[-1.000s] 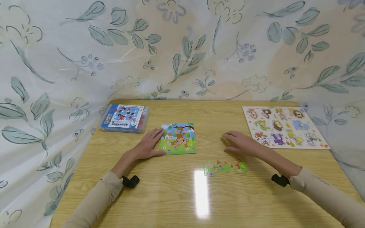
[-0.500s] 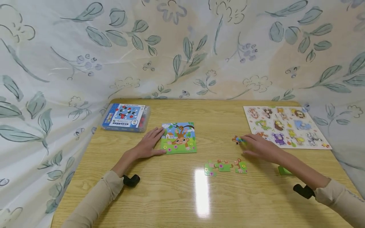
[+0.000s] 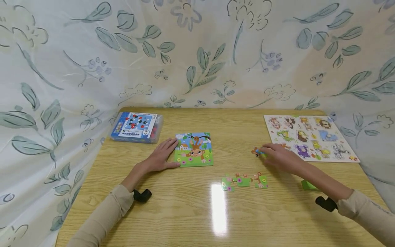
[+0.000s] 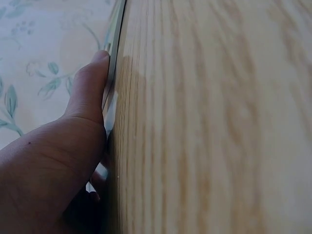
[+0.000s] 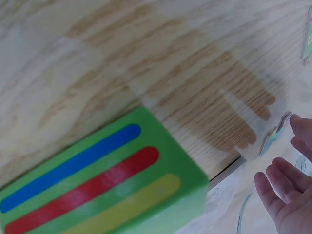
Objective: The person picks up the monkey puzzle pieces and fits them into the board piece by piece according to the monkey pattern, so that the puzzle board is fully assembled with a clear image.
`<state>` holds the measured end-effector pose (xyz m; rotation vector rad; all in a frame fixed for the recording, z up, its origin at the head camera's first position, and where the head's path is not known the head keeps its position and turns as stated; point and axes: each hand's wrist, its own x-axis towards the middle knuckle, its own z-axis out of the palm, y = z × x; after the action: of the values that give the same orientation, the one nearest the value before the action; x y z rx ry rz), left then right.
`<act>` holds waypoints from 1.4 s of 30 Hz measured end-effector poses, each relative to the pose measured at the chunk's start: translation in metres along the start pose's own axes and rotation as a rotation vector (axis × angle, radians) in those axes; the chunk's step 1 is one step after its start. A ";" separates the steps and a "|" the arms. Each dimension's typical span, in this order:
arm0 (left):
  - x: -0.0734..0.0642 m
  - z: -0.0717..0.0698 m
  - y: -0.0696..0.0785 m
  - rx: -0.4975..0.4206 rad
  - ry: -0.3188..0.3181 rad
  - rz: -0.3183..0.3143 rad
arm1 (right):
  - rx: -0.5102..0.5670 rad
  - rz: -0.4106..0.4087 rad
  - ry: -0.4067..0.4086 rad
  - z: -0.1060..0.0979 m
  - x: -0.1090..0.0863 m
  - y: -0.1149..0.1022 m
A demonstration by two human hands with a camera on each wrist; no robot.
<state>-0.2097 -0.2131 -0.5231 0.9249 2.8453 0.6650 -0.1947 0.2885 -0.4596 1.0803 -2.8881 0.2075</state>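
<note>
And here's the left hand (image 3: 161, 158), low on the tabletop (image 3: 172, 212), right up against a thin, square picture board (image 3: 193, 150) printed with an upside-down brown monkey, blue sky and green grass. Its grip is spread, thumb at the lower left corner and fingertips at the upper left, touching that edge without curling round it. The left wrist view backs it up: thumb laid straight along the thin rim.

Over to the right hand (image 3: 279, 157), and there's a small, flat jigsaw piece in brown, blue and green (image 3: 258, 152) right at its fingertips! The right wrist view has one fingertip meeting the piece and the other fingers standing apart, loosely bent; whether this grip actually pinches it, I cannot tell.

Just in front, three flat green jigsaw pieces with brown monkey parts and flowers (image 3: 243, 181) lie in a row. Below the right forearm sits a bright green block with blue, red and yellow stripes (image 5: 92, 180). Behind, a white board of colourful animal shapes (image 3: 311, 139), one corner covered by the hand; far left, a blue-and-clear plastic box with a molecule-model label (image 3: 135, 126).
</note>
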 end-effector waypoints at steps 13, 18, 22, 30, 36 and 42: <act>-0.001 0.000 0.002 0.001 -0.003 -0.004 | -0.057 -0.056 0.011 -0.001 0.008 0.002; -0.002 0.001 0.001 -0.004 -0.002 -0.005 | -0.064 -0.033 -0.003 -0.003 0.010 0.000; -0.001 0.001 0.001 -0.001 0.003 0.002 | -0.068 -0.022 0.001 -0.002 0.011 -0.001; -0.001 0.000 0.000 0.012 0.003 0.006 | -0.082 -0.050 0.020 0.004 0.014 0.000; -0.002 -0.001 0.001 0.014 0.014 0.015 | -0.085 -0.026 -0.019 0.001 0.014 0.001; -0.001 0.000 0.000 0.018 0.012 0.017 | -0.074 -0.048 -0.038 -0.002 0.011 0.002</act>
<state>-0.2085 -0.2139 -0.5231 0.9527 2.8614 0.6499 -0.2044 0.2830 -0.4571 1.1515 -2.8738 0.0789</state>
